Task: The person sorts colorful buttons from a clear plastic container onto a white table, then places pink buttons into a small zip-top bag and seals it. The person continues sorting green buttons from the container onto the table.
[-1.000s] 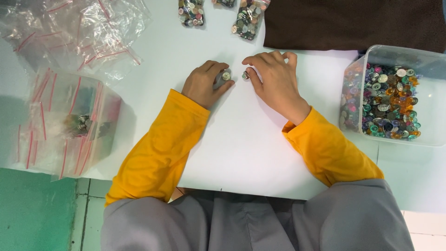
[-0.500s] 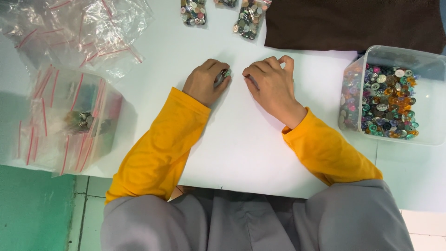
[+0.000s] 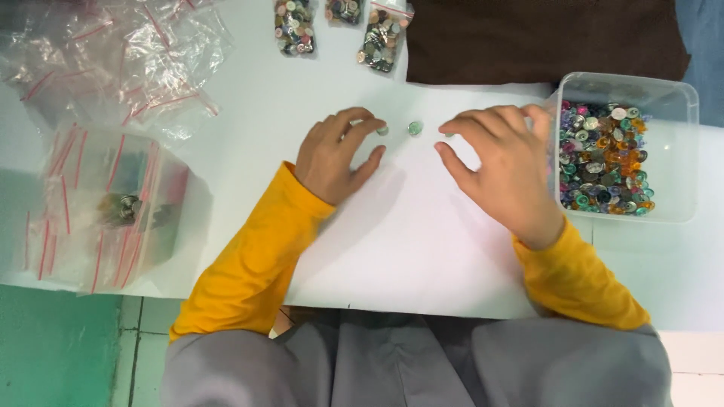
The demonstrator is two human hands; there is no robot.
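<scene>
A clear tub (image 3: 671, 113) of mixed buttons sits beside the right hand (image 3: 501, 169); empty zip bags (image 3: 121, 53) lie left. Between the right and left hand (image 3: 332, 154), both with loosely spread fingers, a small greenish button (image 3: 414, 128) lies on the white table (image 3: 407, 241), ungrasped.

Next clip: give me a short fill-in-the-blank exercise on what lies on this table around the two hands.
1. The clear plastic tub full of mixed buttons sits beside the person's ____ hand.
2. A small green button lies on the white table ____ the two hands.
3. Both sleeves are ____ in colour.
4. Past the left hand, near the table's far edge, lie ____ small bags filled with buttons.

Missing words: right; between; yellow; three
</scene>
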